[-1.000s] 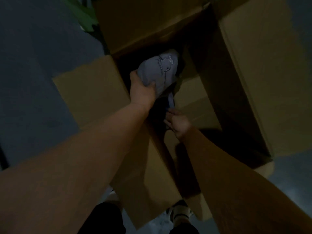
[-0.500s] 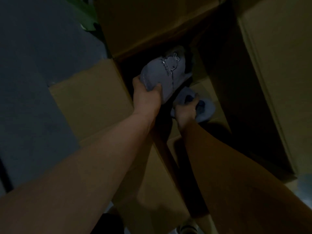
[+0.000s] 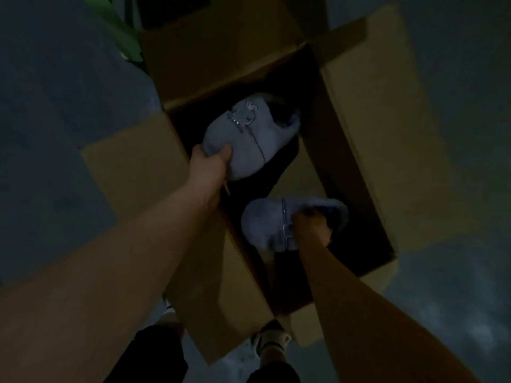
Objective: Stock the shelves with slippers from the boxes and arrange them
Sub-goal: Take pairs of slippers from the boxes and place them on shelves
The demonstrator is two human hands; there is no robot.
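Left hand (image 3: pixel 210 164) grips the toe of the upper slipper (image 3: pixel 249 139), soft grey plush with a stitched figure, at frame centre. Right hand (image 3: pixel 312 228) clutches the fuzzy lower slipper (image 3: pixel 265 225). Both hang over the open cardboard box (image 3: pixel 373 134), whose depths are lost in darkness.

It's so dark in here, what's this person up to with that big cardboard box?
A person stands over an open cardboard box, a fuzzy bluish-grey slipper in each hand. The left hand grips the toe of the slipper with a bunny design; the right hand grips the other slipper at its opening. Both are held over the box; no shelf is in view.
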